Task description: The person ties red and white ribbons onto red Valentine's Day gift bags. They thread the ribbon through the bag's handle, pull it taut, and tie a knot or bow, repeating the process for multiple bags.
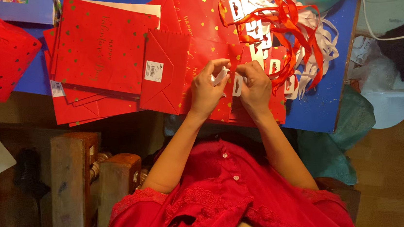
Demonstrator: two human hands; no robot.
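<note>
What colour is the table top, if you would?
Blue table top, best seen in the head view.

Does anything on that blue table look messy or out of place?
Yes: the ribbons, red and white, lie in a tangled heap right of the hands, and the red bags are stacked askew, overhanging the table edge.

White rectangular label [153,71] on red folded bag [164,73].

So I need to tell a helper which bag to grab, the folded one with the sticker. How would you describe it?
On the blue table, look at the pile of flat red bags left of the left hand. The bag lies on top, bottom flap up. It alone shows a white label sticker.
</note>
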